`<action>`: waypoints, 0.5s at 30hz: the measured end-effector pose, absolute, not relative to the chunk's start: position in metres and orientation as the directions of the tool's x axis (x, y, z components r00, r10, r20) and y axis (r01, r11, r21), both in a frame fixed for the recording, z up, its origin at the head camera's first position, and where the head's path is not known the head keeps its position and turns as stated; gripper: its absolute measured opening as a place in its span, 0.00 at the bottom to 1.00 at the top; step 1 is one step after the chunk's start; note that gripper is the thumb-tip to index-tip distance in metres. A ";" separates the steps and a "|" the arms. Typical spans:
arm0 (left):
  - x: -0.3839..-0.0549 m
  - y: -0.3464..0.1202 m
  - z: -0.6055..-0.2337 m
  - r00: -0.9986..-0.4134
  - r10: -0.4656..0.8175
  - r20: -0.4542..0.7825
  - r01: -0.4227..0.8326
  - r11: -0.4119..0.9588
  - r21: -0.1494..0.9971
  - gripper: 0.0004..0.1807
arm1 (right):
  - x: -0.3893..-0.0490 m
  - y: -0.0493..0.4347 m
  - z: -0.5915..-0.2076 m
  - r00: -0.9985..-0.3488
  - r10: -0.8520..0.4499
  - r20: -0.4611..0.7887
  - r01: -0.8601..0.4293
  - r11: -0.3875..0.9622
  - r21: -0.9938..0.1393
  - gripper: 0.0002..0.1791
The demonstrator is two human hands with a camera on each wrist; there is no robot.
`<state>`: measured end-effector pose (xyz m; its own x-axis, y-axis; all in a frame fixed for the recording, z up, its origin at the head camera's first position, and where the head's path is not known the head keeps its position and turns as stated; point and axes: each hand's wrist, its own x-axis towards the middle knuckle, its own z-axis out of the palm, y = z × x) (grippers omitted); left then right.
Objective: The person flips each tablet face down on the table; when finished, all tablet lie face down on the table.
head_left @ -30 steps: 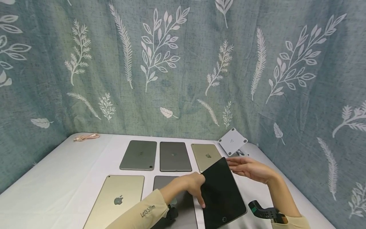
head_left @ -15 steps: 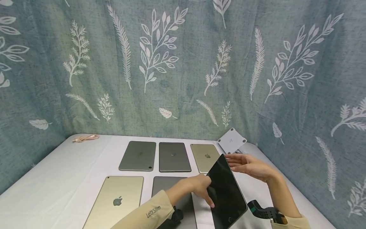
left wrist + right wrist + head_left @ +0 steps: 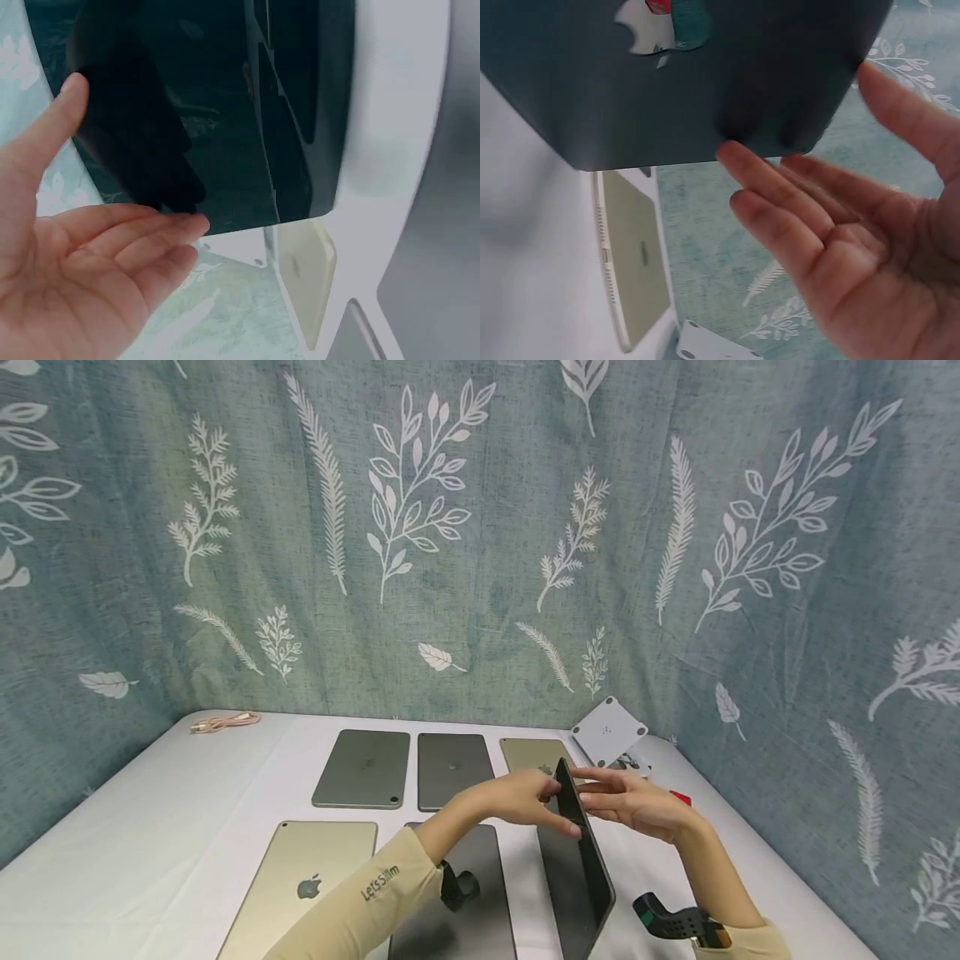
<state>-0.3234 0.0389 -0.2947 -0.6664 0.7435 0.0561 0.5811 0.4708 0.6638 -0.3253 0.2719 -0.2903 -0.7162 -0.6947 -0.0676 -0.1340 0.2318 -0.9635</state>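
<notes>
A dark grey tablet [image 3: 590,864] stands tilted on edge, almost edge-on in the head view. Its black screen [image 3: 217,127] faces left, full of reflections. In the right wrist view its back [image 3: 652,105] bears a shiny apple logo. My left hand [image 3: 517,797] is at the screen side; thumb and fingertips lie straight at the upper edge and far end. From the other side, my right hand [image 3: 641,806] touches the back with extended fingertips, thumb at the upper edge. A grey tablet [image 3: 468,893] lies flat beneath my left forearm.
A gold tablet [image 3: 300,885] lies front left. Behind it rest a grey-green tablet [image 3: 362,768], a dark grey tablet [image 3: 450,768] and a partly hidden gold tablet [image 3: 532,752]. A silver stand [image 3: 610,732] sits back right, a pink cable [image 3: 225,721] back left. Something red [image 3: 680,796] shows behind my right hand.
The tablet has swung from tilted with its screen showing broadly to nearly edge-on. My left hand has moved up and right along it; my right hand has shifted slightly left.
</notes>
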 end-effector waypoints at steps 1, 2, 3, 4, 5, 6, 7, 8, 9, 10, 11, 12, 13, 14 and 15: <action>-0.324 0.037 -0.292 -0.666 0.742 0.071 0.576 0.452 0.681 0.18 | -0.327 0.271 -0.293 -0.710 -0.700 -0.071 -0.122 0.222 -0.967 0.41; -0.324 0.034 -0.290 -0.668 0.740 0.080 0.571 0.440 0.693 0.18 | -0.328 0.269 -0.295 -0.705 -0.705 -0.074 -0.112 0.214 -0.970 0.41; -0.325 0.032 -0.288 -0.669 0.738 0.089 0.567 0.430 0.702 0.17 | -0.329 0.268 -0.297 -0.703 -0.707 -0.079 -0.102 0.210 -0.972 0.41; -0.325 0.030 -0.286 -0.671 0.736 0.094 0.565 0.425 0.707 0.17 | -0.330 0.267 -0.299 -0.702 -0.707 -0.084 -0.096 0.211 -0.973 0.42; -0.325 0.028 -0.284 -0.674 0.732 0.101 0.566 0.422 0.708 0.18 | -0.330 0.266 -0.302 -0.702 -0.707 -0.091 -0.092 0.217 -0.972 0.43; -0.326 0.026 -0.283 -0.678 0.728 0.102 0.564 0.426 0.708 0.18 | -0.331 0.264 -0.304 -0.700 -0.707 -0.101 -0.090 0.227 -0.970 0.44; -0.326 0.024 -0.282 -0.679 0.727 0.104 0.567 0.428 0.704 0.18 | -0.332 0.263 -0.306 -0.701 -0.705 -0.113 -0.086 0.240 -0.967 0.44; -0.327 0.022 -0.281 -0.678 0.728 0.105 0.572 0.433 0.697 0.19 | -0.333 0.262 -0.309 -0.700 -0.704 -0.122 -0.089 0.254 -0.963 0.45; -0.327 0.020 -0.280 -0.684 0.721 0.107 0.575 0.443 0.687 0.22 | -0.334 0.261 -0.312 -0.700 -0.702 -0.131 -0.093 0.272 -0.958 0.45; -0.328 0.019 -0.280 -0.682 0.724 0.108 0.581 0.446 0.681 0.23 | -0.335 0.260 -0.315 -0.700 -0.700 -0.141 -0.097 0.288 -0.953 0.45; -0.328 0.017 -0.279 -0.681 0.724 0.109 0.583 0.447 0.678 0.23 | -0.336 0.259 -0.318 -0.698 -0.700 -0.148 -0.102 0.303 -0.948 0.45; -0.329 0.016 -0.278 -0.681 0.725 0.106 0.582 0.447 0.679 0.22 | -0.337 0.258 -0.321 -0.698 -0.699 -0.157 -0.105 0.316 -0.943 0.45; -0.329 0.014 -0.277 -0.679 0.726 0.109 0.584 0.444 0.679 0.21 | -0.339 0.257 -0.325 -0.698 -0.696 -0.166 -0.105 0.329 -0.938 0.45; -0.329 0.013 -0.277 -0.678 0.728 0.106 0.583 0.444 0.680 0.21 | -0.340 0.256 -0.328 -0.698 -0.695 -0.174 -0.106 0.341 -0.934 0.44; -0.329 0.011 -0.276 -0.679 0.727 0.104 0.577 0.440 0.688 0.19 | -0.341 0.255 -0.331 -0.697 -0.693 -0.183 -0.104 0.350 -0.931 0.45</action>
<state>-0.3289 0.0114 -0.2760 -0.6786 0.7272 0.1035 0.5767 0.4402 0.6882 -0.3407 0.2550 -0.3310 -0.6969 -0.6934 -0.1831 -0.1041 0.3504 -0.9308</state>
